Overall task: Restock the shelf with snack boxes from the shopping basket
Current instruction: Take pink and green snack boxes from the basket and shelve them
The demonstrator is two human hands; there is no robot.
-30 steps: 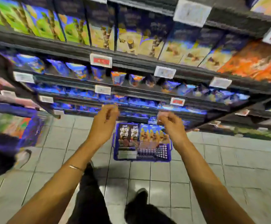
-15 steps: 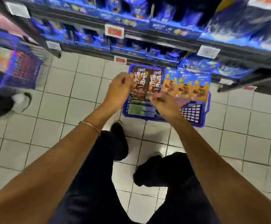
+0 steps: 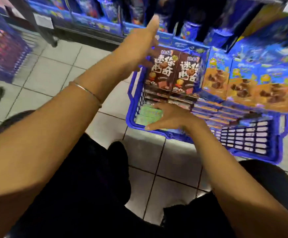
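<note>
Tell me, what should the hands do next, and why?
Probably the right hand should close on a pale green box: it is spread over those boxes in the blue basket's near corner and holds nothing yet. The left hand hangs open above the brown boxes.

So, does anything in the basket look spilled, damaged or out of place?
Nothing stands out. In the blue plastic basket, the brown cardboard snack boxes and orange-and-blue boxes stand in tidy rows; the pale green boxes lie flat by the right hand.
</note>
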